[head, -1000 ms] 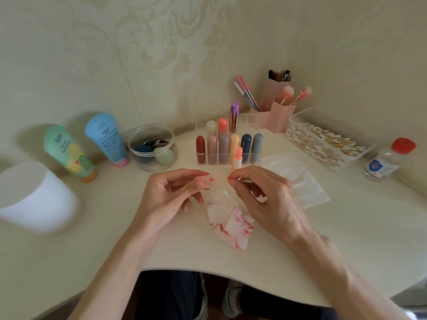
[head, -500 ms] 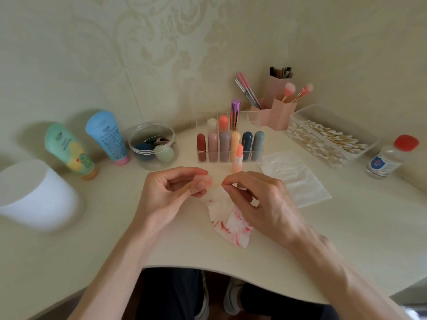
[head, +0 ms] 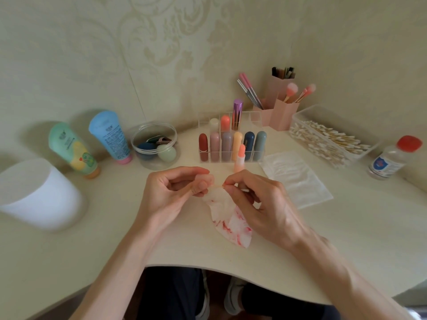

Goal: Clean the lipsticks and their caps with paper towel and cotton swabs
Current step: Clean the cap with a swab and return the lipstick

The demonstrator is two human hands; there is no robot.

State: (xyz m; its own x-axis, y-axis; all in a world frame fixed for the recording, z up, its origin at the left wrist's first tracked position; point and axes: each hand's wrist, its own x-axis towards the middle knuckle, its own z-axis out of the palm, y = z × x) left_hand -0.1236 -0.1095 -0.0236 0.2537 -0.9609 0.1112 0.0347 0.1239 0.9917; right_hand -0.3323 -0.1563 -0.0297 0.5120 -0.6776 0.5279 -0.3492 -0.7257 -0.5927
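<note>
Fingers (head: 184,171) of our left hand (head: 171,195) are curling round pale pink cap (head: 206,178), gripping it. Our right hand (head: 263,204) is pinching cotton swab (head: 244,190), stick aiming at cap; whether tip is reaching inside, we cannot tell. Both are hovering over red-stained paper towel (head: 231,224) lying on tabletop (head: 346,239). Behind, uncapped peach lipstick (head: 240,157) is standing upright, just before clear organizer (head: 253,118) holding capped lipsticks. We are seeing clean paper towel (head: 298,181) lying further right.

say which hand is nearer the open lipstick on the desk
Right. The right hand is just in front of the lipstick; the left hand is farther off to its left.
</note>
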